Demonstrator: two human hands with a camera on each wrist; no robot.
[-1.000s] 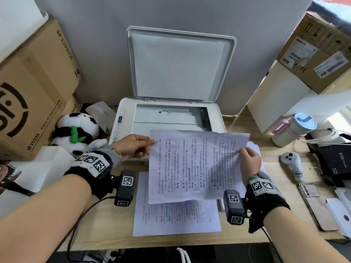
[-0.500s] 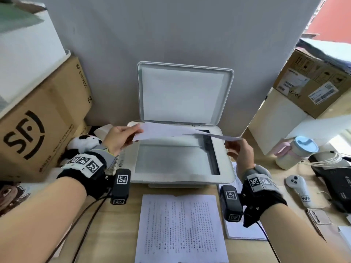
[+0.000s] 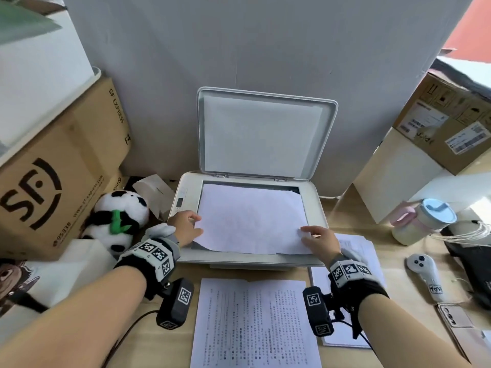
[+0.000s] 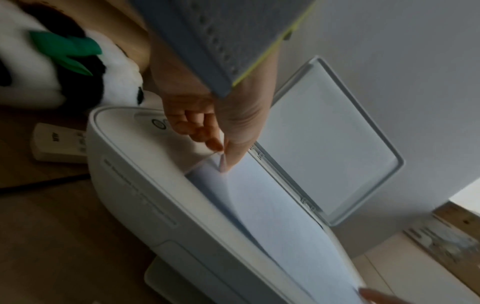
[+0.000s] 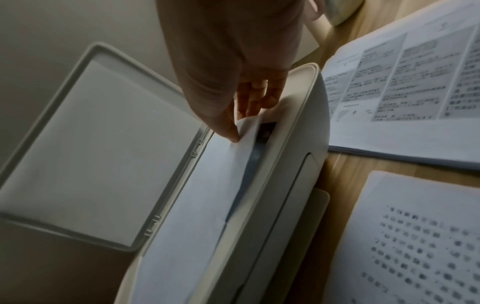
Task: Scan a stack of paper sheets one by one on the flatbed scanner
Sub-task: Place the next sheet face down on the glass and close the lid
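The white flatbed scanner (image 3: 316, 208) stands at the back of the desk with its lid (image 3: 263, 134) raised against the wall. A paper sheet (image 3: 252, 219) lies blank side up over the glass, its near edge still slightly lifted. My left hand (image 3: 198, 224) pinches the sheet's left edge between thumb and finger (image 4: 226, 156). On the right edge, my right hand (image 3: 308, 233) has the thumb (image 5: 228, 131) on top and fingers beneath. A printed stack (image 3: 255, 322) lies in front of the scanner, and a second pile (image 3: 356, 251) sits to its right.
A panda plush (image 3: 119, 216) and a large cardboard box (image 3: 53, 181) crowd the scanner's left side. To the right are a lidded cup (image 3: 422, 221), a white controller (image 3: 425, 274), a phone (image 3: 454, 314) and more boxes (image 3: 451, 123).
Both hands lifted the printed sheet off the front stack, turned it over above the scanner and lowered it face down onto the glass.
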